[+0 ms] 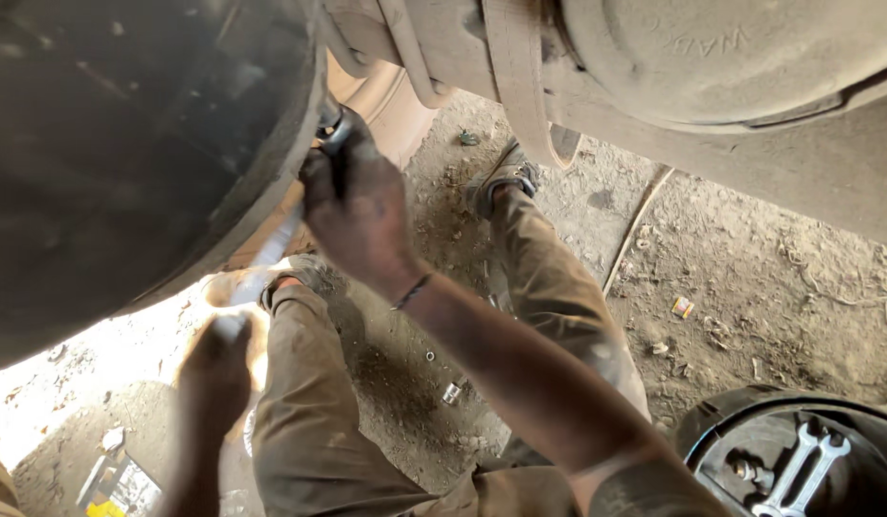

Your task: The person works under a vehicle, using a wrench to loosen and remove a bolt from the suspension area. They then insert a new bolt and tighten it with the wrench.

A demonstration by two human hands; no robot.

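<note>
Metal wrench (pixel 271 251) within both hands' fingers (pixel 343 182)

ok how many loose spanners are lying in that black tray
2. Both spanners lie crossed in the round black tray at the bottom right: one spanner leans right at the top, the other spanner leans left. More may be hidden past the picture's edge.

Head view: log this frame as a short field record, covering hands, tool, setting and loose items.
setting: under a vehicle, dirt ground
right hand: grip closed on the wrench head by the wheel
left hand: grip on the far end of the long wrench
loose items: two spanners in a black round tray
legs: khaki trousers
</note>
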